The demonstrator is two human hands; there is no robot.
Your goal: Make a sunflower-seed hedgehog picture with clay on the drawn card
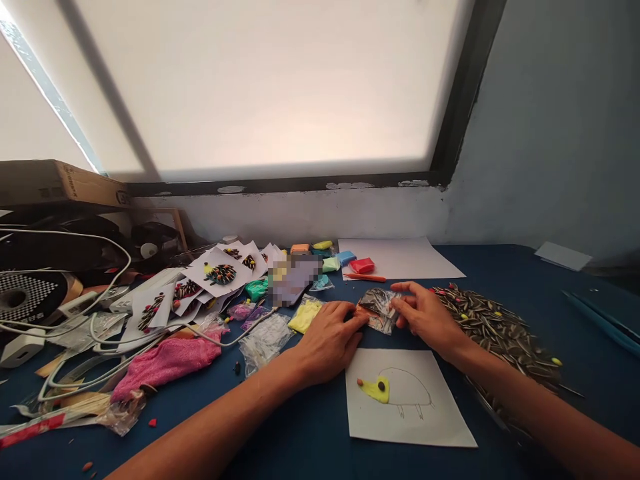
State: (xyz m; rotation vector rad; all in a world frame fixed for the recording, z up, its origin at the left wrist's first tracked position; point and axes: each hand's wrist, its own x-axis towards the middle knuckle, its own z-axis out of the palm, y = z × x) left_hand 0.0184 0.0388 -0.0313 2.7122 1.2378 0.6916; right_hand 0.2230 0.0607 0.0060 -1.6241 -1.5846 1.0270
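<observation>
A small clear plastic bag with dark and orange stuff inside, perhaps clay, lies just beyond the drawing sheet. My left hand pinches its left edge, fingers bent and resting low over the table. From the other side my right hand grips the bag's right edge between thumb and fingers. Below the hands, a white sheet carries a pencil outline of a hedgehog. Yellow clay fills its head, with a dark eye and a brown nose tip.
Sunflower seeds are heaped on the right. Finished hedgehog pictures, a pink cloth and white cables crowd the left. Clay packs, including a red one, lie at the back near a blank sheet. A yellow clay bag sits beside my left hand.
</observation>
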